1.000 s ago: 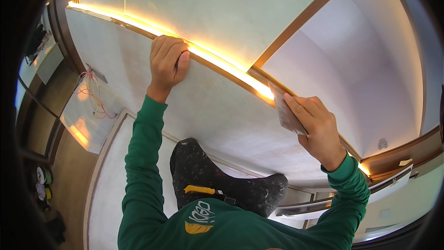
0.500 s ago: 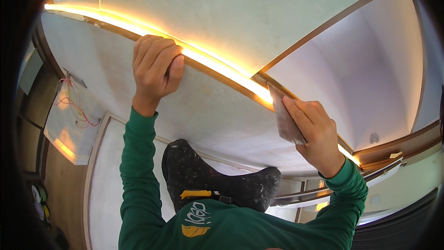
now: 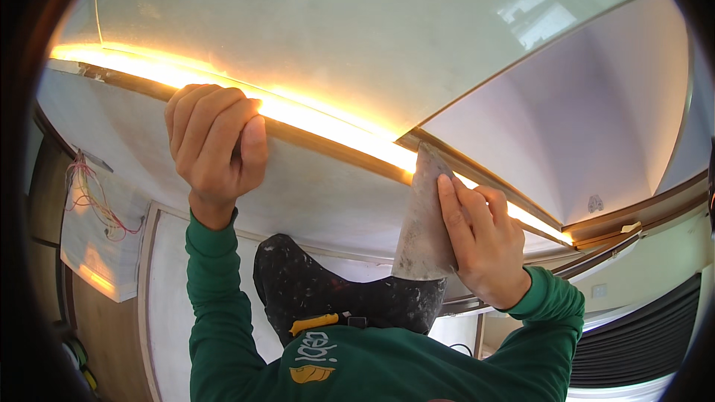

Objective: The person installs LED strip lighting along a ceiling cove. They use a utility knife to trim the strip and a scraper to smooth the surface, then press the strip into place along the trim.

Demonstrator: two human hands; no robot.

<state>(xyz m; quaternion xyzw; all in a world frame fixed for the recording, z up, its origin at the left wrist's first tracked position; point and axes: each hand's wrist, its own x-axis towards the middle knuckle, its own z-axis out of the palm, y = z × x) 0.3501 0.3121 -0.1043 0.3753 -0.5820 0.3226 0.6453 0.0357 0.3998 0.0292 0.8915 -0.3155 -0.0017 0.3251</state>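
A glowing light strip (image 3: 320,120) runs along a brown wooden edge (image 3: 328,145) above the pale panel in front of me. My left hand (image 3: 214,138) is closed, its fingers curled over this edge left of centre. Whether a small thing is also inside the fist is hidden. Farther right, my right hand (image 3: 482,242) pinches a thin, smudged grey sheet (image 3: 424,219), flat and tapered like a scraper blade. Its narrow upper tip touches or lies very near the wooden edge, close to where the corner of the glossy panel meets the trim; contact is hard to tell.
A glossy pale panel (image 3: 298,22) rises beyond the light strip, beside a white recess (image 3: 558,119). Loose red and yellow wires (image 3: 89,193) hang from a wall opening at left. A yellow-handled tool (image 3: 314,323) sits at my waist. Black pleated fabric (image 3: 633,335) hangs at lower right.
The view has shifted. The grey sheet has turned to show its broad face, its tip still by the wooden edge. My left hand stays curled over the edge.
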